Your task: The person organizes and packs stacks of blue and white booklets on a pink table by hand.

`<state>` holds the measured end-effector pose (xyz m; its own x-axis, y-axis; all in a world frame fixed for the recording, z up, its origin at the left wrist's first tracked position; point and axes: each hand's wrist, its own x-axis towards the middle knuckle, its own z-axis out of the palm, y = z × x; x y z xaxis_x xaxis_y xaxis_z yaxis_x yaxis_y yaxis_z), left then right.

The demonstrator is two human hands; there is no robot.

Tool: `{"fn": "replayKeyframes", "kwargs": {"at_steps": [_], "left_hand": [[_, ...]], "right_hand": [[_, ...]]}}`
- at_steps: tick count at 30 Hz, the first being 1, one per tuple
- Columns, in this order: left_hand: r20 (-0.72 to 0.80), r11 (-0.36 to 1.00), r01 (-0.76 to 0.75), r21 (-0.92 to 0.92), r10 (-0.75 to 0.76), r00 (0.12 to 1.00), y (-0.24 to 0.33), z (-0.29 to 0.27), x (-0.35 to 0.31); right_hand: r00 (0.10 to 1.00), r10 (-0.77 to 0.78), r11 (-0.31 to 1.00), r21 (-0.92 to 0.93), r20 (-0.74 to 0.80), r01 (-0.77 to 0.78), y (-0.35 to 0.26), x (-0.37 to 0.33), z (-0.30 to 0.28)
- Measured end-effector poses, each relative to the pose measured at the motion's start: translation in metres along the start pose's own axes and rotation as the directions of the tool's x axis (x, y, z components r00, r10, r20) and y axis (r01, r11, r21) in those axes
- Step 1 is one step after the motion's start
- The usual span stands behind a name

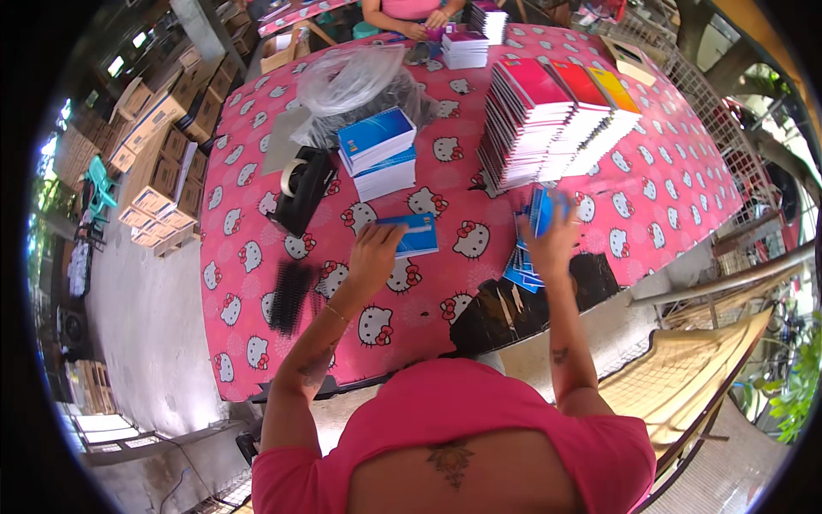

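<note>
On the pink table point(488, 206), the blue stack point(377, 158) seems done, loose pads point(524, 274) remain; left hand point(374, 255) touches another pad point(418, 236), right hand point(552, 238) blurs, both grips unclear.

Right hand point(552, 233) motion-blurred, fingertips smeared over blue notebook point(539, 212); exact grip unclear. Same hand partly hides loose blue notebooks point(521, 269) beneath, their count uncertain. Left hand point(375, 250) covers left end of single blue notebook point(418, 236). Black coils point(293, 298) blurred at edges. Dark contents of clear plastic bag point(353, 81) indistinct. Co-worker point(406, 8) cut off above chest by upper edge; purple item point(435, 33) at their hands too small to identify.
</note>
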<state>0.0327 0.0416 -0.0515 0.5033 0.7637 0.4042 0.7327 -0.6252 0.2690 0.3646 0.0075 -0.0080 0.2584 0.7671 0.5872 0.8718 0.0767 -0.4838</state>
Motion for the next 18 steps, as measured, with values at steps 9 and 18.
{"fn": "replayKeyframes", "kwargs": {"at_steps": [9, 18], "left_hand": [[-0.394, 0.985, 0.171, 0.032, -0.145, 0.908, 0.019, -0.023, -0.009], [-0.262, 0.632, 0.716, 0.296, -0.667, 0.697, -0.028, -0.015, -0.154]], "right_hand": [[0.802, -0.184, 0.588, 0.717, 0.568, -0.373, -0.075, -0.045, 0.145], [0.724, -0.251, 0.409, 0.748, 0.642, -0.522, -0.074, -0.030, 0.157]]}}
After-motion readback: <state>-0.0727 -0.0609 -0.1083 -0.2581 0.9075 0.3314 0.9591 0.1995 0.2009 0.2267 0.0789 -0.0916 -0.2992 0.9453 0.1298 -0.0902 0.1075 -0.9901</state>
